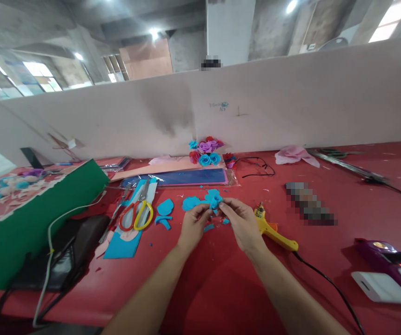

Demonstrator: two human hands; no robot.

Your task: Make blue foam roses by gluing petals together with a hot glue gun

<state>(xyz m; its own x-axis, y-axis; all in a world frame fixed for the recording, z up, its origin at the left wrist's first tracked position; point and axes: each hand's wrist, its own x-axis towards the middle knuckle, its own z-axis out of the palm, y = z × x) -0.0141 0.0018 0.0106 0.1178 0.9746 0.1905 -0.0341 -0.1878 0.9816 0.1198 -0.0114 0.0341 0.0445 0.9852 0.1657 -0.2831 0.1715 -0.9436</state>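
Note:
Between my two hands is a small blue paper flower (215, 201), its petals curled around a rolled centre. My left hand (194, 224) pinches it from the left with thumb and forefinger. From the right, the fingertips of my right hand (241, 222) close on its edge. Cut blue paper petals (190, 203) lie just behind and left of my left hand, with another rounded blue petal (165, 207) farther left. Beside my right hand rests a yellow glue gun (277, 236), its nozzle pointing away from me.
Scissors with red and yellow handles (143, 215) lie on blue paper (123, 246) at left. Finished paper roses (207, 151) sit by the white partition (123, 121). Glasses (265, 167), a purple power strip (392, 260) and a green-sided box (47, 228) also occupy the red table (200, 298).

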